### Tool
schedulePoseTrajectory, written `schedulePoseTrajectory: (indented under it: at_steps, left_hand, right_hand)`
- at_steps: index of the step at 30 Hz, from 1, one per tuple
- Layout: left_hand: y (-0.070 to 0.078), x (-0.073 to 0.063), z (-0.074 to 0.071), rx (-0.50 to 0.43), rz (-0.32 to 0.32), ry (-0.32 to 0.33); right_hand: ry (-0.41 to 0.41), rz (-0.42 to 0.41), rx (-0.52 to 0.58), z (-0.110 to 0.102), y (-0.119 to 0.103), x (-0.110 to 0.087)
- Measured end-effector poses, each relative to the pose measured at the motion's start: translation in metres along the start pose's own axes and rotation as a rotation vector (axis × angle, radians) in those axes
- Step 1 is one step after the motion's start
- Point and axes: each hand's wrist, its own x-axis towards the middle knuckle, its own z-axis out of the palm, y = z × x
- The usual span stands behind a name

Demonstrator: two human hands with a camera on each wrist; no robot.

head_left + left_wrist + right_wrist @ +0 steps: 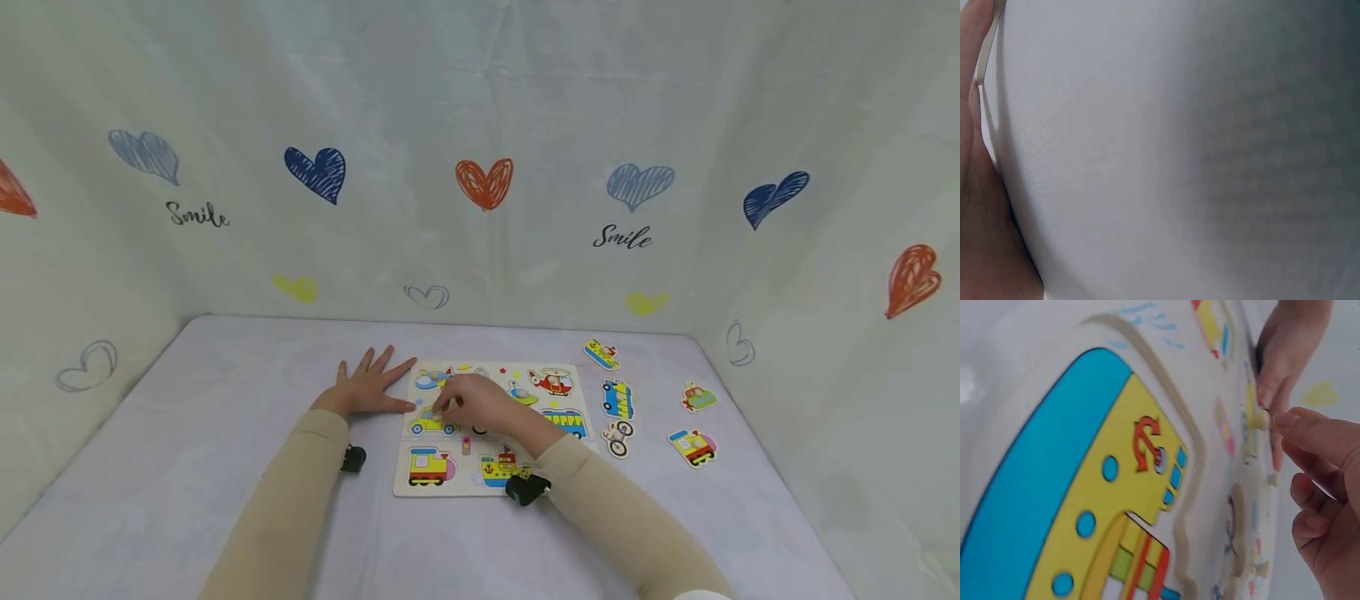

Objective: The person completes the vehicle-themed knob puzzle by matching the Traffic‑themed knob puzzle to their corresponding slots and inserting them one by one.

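A white puzzle board [461, 489] printed with vehicles lies on the table. My right hand [480, 404] reaches over its left half, with thumb and forefinger at the wooden knob [1261, 419] of the yellow car piece [429, 422]. The fingertips appear to pinch the knob's top; the other fingers are curled. Spread out flat, my left hand [367, 390] rests at the board's left edge, its thumb tip by that edge. A large ship picture [1085, 481] in a grooved outline fills much of the right wrist view. Mostly bare tabletop shows in the left wrist view.
Loose pieces lie right of the board: a boat [602, 354], a bus [618, 399], a bicycle-like piece [618, 438], a submarine-like piece [698, 397] and a train [693, 448]. A curtain [390, 242] with printed hearts stands behind the table.
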Motion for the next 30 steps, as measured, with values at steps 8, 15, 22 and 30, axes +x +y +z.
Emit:
schedulePoseTrajectory:
  at_steps: [8, 15, 22, 30]
  left_hand:
    - [0.000, 0.000, 0.001, -0.003, 0.008, 0.015]
    - [-0.002, -0.001, 0.002, -0.018, 0.016, 0.019]
    - [-0.001, -0.001, 0.003, -0.025, 0.026, 0.029]
    - [-0.002, -0.002, 0.004, -0.031, 0.029, 0.031]
  right_hand:
    - [0.076, -0.050, 0.145, -0.022, 0.007, -0.032]
    - [0.180, 0.020, 0.273, -0.036, 0.012, -0.068]
    - [0.288, 0.066, 0.296, -0.043, 0.023, -0.101]
    - [0.354, 0.197, 0.333, -0.043, 0.049, -0.136]
